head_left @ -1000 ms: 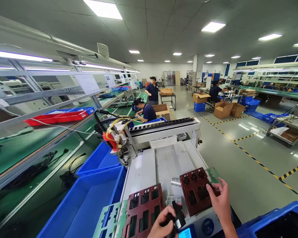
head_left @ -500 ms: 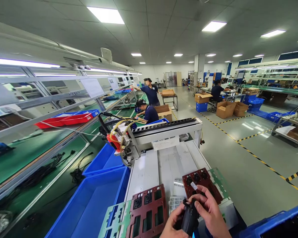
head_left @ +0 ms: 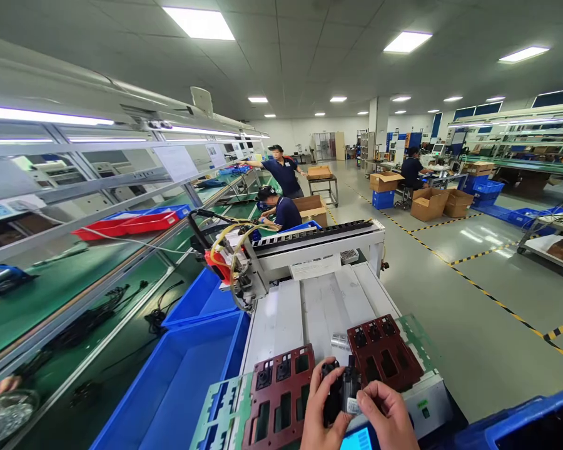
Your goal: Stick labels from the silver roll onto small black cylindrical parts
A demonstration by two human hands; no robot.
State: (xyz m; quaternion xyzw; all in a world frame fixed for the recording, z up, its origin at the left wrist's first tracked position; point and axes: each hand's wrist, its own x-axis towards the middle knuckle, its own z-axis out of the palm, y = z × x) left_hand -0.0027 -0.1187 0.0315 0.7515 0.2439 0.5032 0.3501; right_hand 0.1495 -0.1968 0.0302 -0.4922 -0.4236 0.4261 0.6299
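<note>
A red bin (head_left: pixel 138 224) sits at left; open cardboard boxes (head_left: pixel 426 205) stand on the grey floor (head_left: pixel 473 337).

We can pass over the white machine bed (head_left: pixel 328 306); gantry beam (head_left: pixel 319 245) blocks far end, tool head (head_left: pixel 249 284) far left, maroon fixture plates (head_left: pixel 286 385) crowd our left hand (head_left: pixel 315 417) and right hand (head_left: pixel 387 415).

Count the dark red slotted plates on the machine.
2: one dark red plate left of the left hand, the other plate just beyond the right hand. No third shows; the hands hide some area.
</note>
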